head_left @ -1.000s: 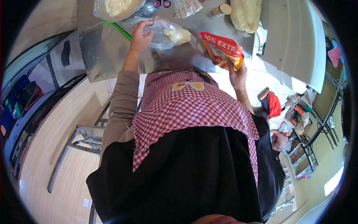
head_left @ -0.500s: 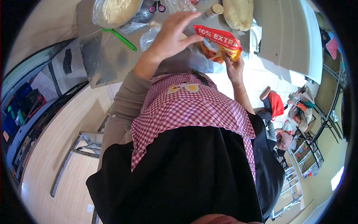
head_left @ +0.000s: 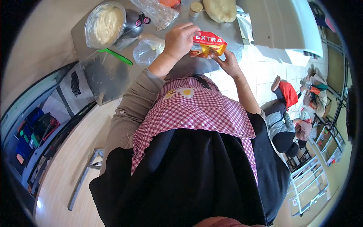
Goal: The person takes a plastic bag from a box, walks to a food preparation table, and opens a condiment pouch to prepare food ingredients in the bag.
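A red and yellow pouch printed "EXTRA" (head_left: 211, 43) is held up between both hands at the table's near edge. Closed at its upper left corner, my left hand (head_left: 181, 41) covers part of the red band. My right hand (head_left: 227, 63) pinches the pouch's lower right edge between thumb and fingers. Left of the pouch lies a clear plastic bag (head_left: 145, 52) with something pale in it. A green-handled tool (head_left: 120, 57) rests beside a bowl of pale dough or batter (head_left: 107, 24), which has clear plastic around it.
Scissors (head_left: 143, 19), a small lidded jar (head_left: 195, 9), another clear bag (head_left: 160, 15) and a large pale lump (head_left: 221, 9) are on the metal table (head_left: 106, 81). A white appliance (head_left: 287, 30) stands to the right. Several people (head_left: 283, 125) are farther right.
My left hand, open and apart from the pouch earlier, has closed on its upper left corner. The pouch and my right hand have shifted left in view. The camera view has moved too.
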The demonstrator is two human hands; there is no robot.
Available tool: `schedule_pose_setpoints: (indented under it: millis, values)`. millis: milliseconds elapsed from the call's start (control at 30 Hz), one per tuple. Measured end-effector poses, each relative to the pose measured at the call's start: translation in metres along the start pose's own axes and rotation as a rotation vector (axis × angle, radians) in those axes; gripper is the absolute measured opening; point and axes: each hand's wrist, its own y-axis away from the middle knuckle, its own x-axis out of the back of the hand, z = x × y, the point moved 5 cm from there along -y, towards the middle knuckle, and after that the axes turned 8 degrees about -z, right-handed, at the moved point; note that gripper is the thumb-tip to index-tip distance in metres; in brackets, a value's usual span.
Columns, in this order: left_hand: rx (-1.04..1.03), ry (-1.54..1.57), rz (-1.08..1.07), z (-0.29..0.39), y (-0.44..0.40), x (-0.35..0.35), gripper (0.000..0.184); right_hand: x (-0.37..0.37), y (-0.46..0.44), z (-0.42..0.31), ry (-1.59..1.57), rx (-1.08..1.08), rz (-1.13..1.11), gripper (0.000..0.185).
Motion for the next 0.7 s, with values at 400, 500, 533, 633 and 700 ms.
schedule_pose_setpoints:
  millis: [400, 500, 533, 633, 700]
  values:
    - [-0.016, -0.06, -0.141, 0.034, -0.03, 0.002, 0.006, -0.005, -0.031, 0.032, -0.056, 0.092, -0.009, 0.046]
    - [0.078, 0.138, -0.215, 0.049, -0.041, 0.03, 0.012, 0.005, -0.031, 0.001, -0.1, 0.21, 0.007, 0.058]
    - [0.163, 0.272, -0.282, 0.052, -0.045, 0.037, 0.016, 0.005, -0.031, -0.009, -0.04, 0.265, -0.016, 0.065]
    - [0.199, 0.397, -0.401, 0.076, -0.052, 0.06, 0.021, 0.0, -0.04, -0.011, -0.137, 0.195, -0.149, 0.078]
    - [0.154, 0.386, -0.453, 0.094, -0.053, 0.077, 0.022, -0.008, -0.042, -0.021, -0.096, 0.232, -0.188, 0.081]
